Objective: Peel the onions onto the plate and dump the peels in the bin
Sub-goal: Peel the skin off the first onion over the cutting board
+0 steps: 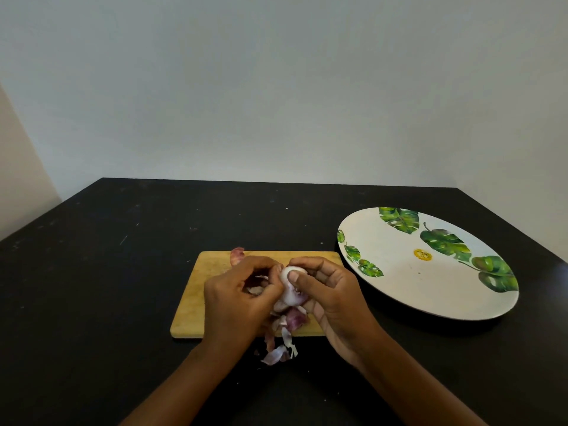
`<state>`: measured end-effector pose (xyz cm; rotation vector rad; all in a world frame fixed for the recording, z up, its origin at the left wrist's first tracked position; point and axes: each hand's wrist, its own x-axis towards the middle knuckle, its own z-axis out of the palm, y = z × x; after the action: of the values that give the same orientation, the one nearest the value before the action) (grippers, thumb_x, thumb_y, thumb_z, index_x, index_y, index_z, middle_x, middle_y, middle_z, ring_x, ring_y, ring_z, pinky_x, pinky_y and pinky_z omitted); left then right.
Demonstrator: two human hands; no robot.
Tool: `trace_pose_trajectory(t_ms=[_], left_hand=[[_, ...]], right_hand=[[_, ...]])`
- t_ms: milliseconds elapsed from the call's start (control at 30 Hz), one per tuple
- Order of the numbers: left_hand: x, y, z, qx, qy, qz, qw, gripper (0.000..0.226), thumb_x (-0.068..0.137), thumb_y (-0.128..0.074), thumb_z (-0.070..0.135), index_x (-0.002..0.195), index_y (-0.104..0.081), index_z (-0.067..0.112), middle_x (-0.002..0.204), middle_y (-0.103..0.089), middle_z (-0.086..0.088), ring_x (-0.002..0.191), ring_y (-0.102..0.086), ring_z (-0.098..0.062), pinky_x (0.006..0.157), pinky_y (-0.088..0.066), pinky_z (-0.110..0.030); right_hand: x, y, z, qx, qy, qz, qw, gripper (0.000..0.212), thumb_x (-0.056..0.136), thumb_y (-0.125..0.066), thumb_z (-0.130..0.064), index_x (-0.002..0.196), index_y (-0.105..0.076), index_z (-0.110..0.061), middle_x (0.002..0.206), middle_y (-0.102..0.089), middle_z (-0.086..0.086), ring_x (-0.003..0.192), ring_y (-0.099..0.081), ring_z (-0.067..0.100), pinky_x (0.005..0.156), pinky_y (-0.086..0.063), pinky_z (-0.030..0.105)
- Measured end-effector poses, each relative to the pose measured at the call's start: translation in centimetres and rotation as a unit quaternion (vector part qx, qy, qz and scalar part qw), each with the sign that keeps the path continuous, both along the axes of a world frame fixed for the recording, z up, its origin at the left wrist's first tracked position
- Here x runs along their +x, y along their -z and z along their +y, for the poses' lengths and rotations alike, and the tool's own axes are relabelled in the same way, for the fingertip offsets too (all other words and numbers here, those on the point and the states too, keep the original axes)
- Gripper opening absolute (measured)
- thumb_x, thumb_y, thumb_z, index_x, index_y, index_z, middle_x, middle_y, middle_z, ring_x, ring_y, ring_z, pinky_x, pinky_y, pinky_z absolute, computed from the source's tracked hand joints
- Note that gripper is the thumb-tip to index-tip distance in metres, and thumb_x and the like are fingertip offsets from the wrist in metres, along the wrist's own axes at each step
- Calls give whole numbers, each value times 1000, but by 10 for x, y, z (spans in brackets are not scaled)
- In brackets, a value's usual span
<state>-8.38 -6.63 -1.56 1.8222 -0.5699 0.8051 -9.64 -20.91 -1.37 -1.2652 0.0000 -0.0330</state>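
Pale, part-peeled onion (289, 287) trailing purple skins (281, 342).

Pale half-peeled onion (289, 298) over purple peels (278, 353)

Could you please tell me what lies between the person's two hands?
In the head view, a partly peeled purple-white onion, gripped by the left hand and the right hand.

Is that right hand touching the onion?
Touching. The head view shows the right hand with its thumb pressed on the pale onion and its fingers curled round it.
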Motion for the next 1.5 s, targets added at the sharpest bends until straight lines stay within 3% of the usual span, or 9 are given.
trace_pose_trajectory(t_ms=[167, 333, 500, 633, 733, 967, 1133, 1367, 1500], left_hand=[[2, 0, -1, -79, 66, 77, 992, 35, 81, -56, 31, 106, -66, 8, 96, -70, 13, 89, -67, -2, 73, -52, -13], [8, -1, 6, -13, 107, 105, 989, 24, 77, -72, 31, 97, -72, 18, 92, -72, 12, 86, -68, -3, 73, -53, -15], [12, -8, 13, -33, 141, 142, 979, 22, 66, -73, 21, 87, -74, 17, 84, -73, 12, 79, -69, -2, 69, -51, -10], [14, -4, 14, 75, 107, 26, 991, 18, 79, -69, 28, 96, -70, 21, 86, -70, 16, 81, -66, 3, 69, -49, -8], [16, 5, 11, 192, 55, -84, 976, 12, 88, -50, 25, 98, -57, 21, 84, -69, 0, 76, -61, -5, 63, -49, -22], [11, 2, 7, 234, 19, -169, 957, 32, 103, -29, 37, 101, -50, 13, 81, -65, -8, 73, -55, -12, 63, -46, -26], [15, 8, 10, 217, 17, -202, 955, 16, 98, -45, 23, 100, -54, 10, 85, -68, -9, 79, -58, -10, 70, -49, -23], [6, 5, 3, 46, 35, -30, 998, 16, 83, -57, 24, 98, -54, 26, 88, -61, 23, 85, -62, 7, 70, -49, -7], [5, 5, 1, -23, 63, 41, 997, 15, 82, -58, 25, 94, -64, 18, 87, -67, 13, 85, -66, 0, 73, -50, -11]], right_hand=[[3, -2, -1, 42, 11, 17, 999, 11, 84, -66, -3, 92, -70, -8, 91, -74, 12, 88, -72, 26, 71, -60, 34], [2, -4, -3, 59, 4, 7, 998, 23, 69, -71, -15, 91, -70, -8, 88, -75, 11, 86, -73, 26, 69, -60, 33], [1, -4, -3, 23, 6, 6, 1000, 11, 82, -67, -4, 91, -70, -8, 90, -74, 10, 88, -72, 27, 71, -60, 35], [1, -3, -3, 10, 5, 12, 1000, 11, 82, -68, -6, 92, -70, -8, 91, -75, 10, 89, -72, 26, 71, -59, 34], [1, -2, -3, 8, 5, 17, 1000, 16, 75, -72, -12, 91, -71, -9, 90, -75, 8, 89, -72, 25, 69, -59, 33], [-1, -7, -1, 49, -13, 28, 998, 32, 63, -72, -18, 92, -69, -6, 90, -75, 8, 88, -73, 22, 66, -59, 31], [-1, -7, -1, 44, -16, 25, 999, 27, 63, -71, -18, 88, -70, -9, 87, -76, 7, 85, -73, 22, 66, -59, 30], [0, -6, -2, 56, -9, 18, 998, 29, 65, -72, -16, 91, -69, -6, 87, -75, 9, 84, -73, 23, 64, -59, 31], [1, -6, -2, 53, 6, 10, 999, 25, 65, -71, -18, 88, -71, -8, 84, -75, 5, 81, -73, 21, 63, -59, 30]])
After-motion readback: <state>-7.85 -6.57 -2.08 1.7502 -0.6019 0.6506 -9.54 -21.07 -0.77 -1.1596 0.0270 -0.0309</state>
